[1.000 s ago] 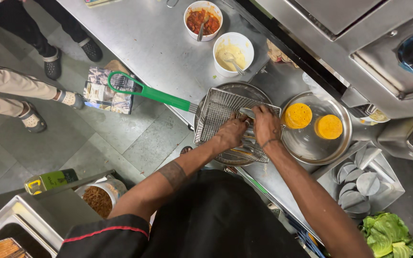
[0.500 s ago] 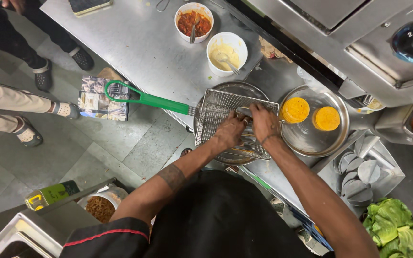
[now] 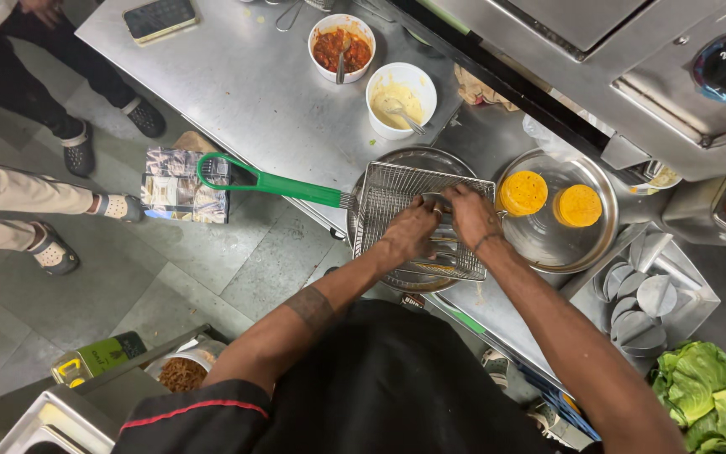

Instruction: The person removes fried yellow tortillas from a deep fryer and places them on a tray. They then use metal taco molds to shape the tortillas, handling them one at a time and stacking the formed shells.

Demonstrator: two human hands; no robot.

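Near the middle of the frame, a rectangular wire-mesh fryer basket with a green handle (image 3: 397,210) sits on a round steel plate (image 3: 418,160) at the edge of a stainless steel counter (image 3: 237,84). Its green handle reaches left past the counter edge, over the tiled floor.

Both hands are inside the basket. The left hand (image 3: 412,231) has its fingers curled down toward the mesh floor, and the right hand (image 3: 472,217) sits just beside it on the right, fingers bent the same way. Shiny metal pieces lie in the basket directly under and between the fingertips, but whether either hand has closed on one cannot be told from this view.

Just right of the basket, a round steel tray (image 3: 548,244) carries two flat yellow discs (image 3: 523,193), lying side by side. Above the basket, toward the top centre, stand a white bowl of pale yellow sauce with a spoon (image 3: 401,99) and, farther up, a white bowl of red sauce (image 3: 342,46).

In the lower right, a stack of round metal moulds (image 3: 644,298) fills a steel container, with green lettuce leaves (image 3: 703,391) in the corner below. A dark phone (image 3: 160,18) lies at the upper left of the counter. Other people's legs and shoes (image 3: 77,147) stand on the floor at the left.
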